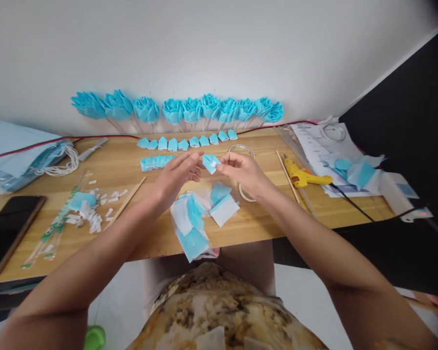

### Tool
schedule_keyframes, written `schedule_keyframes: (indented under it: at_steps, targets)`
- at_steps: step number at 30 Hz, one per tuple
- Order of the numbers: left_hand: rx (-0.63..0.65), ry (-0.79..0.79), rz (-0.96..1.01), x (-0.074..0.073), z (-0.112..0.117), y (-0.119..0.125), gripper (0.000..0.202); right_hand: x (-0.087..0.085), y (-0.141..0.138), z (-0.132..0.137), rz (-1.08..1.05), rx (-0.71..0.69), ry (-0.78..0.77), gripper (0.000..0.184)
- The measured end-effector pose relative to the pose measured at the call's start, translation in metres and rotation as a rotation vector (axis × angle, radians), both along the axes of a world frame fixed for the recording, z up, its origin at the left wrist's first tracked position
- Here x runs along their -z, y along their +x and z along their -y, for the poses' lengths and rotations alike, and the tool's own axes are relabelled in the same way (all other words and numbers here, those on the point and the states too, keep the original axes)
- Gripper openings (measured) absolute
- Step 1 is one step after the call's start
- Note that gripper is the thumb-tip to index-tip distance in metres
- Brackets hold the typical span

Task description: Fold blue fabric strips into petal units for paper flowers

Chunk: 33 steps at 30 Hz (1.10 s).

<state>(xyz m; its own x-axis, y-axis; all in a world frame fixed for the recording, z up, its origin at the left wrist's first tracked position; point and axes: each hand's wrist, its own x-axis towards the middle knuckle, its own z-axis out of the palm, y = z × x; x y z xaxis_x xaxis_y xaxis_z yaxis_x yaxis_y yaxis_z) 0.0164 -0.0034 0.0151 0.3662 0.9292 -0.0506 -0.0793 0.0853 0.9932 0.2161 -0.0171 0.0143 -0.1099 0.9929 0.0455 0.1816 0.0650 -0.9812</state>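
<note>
A small blue petal-shaped piece [209, 163] with a white patch on it is pinched between the thumb and fingers of my right hand [243, 171]. My left hand [178, 176] hovers just left of it, fingers stretched out and slightly bent, holding nothing that shows. Beneath my hands lie blue and white fabric scraps [191, 223], some hanging over the table's front edge. Behind them runs a row of similar folded blue petals [183, 145]. A second, tighter row of petals [153, 163] is partly hidden by my left hand.
Several blue flowers [173, 112] on sticks lean against the wall. To the right are a yellow glue gun [302, 176], a wooden stick [287, 175] and papers [314, 146]. Leftward lie white strips [95, 221], a phone [12, 233] and a plastic bag [18, 150]. A ring [253, 194] sits behind my right hand.
</note>
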Motion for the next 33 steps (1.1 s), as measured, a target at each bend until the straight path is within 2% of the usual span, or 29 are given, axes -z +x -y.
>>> schedule_keyframes:
  at_steps: [3,7,9,11,14,18,23,27,33]
  targets:
    - [0.009,-0.131,0.057,0.004,0.006,0.005,0.036,0.006,-0.006,0.001,-0.026,0.008,0.015,0.021]
    - [-0.072,-0.155,0.064,0.009,0.001,0.006,0.028,0.0,0.001,-0.001,0.027,-0.018,0.026,0.019]
    - [-0.118,-0.157,0.059,0.011,-0.004,0.002,0.026,-0.011,0.016,-0.005,0.085,0.039,0.066,0.022]
    - [-0.145,-0.142,0.025,0.013,-0.009,-0.004,0.025,-0.022,0.038,-0.01,0.149,0.185,0.154,0.028]
    - [-0.15,-0.12,-0.006,0.014,-0.013,-0.013,0.026,-0.029,0.067,-0.014,0.332,0.289,0.25,0.028]
    - [-0.147,-0.13,0.03,0.019,-0.012,-0.02,0.026,-0.013,0.086,-0.013,0.703,0.291,0.265,0.027]
    - [-0.173,-0.162,0.03,0.025,-0.009,-0.023,0.025,0.01,0.085,-0.017,1.026,0.241,0.183,0.022]
    - [-0.16,-0.179,0.029,0.024,-0.008,-0.022,0.025,0.016,0.076,-0.019,1.086,0.277,0.121,0.018]
    - [-0.175,-0.181,0.004,0.024,-0.007,-0.019,0.027,0.024,0.065,-0.017,1.024,0.319,0.085,0.015]
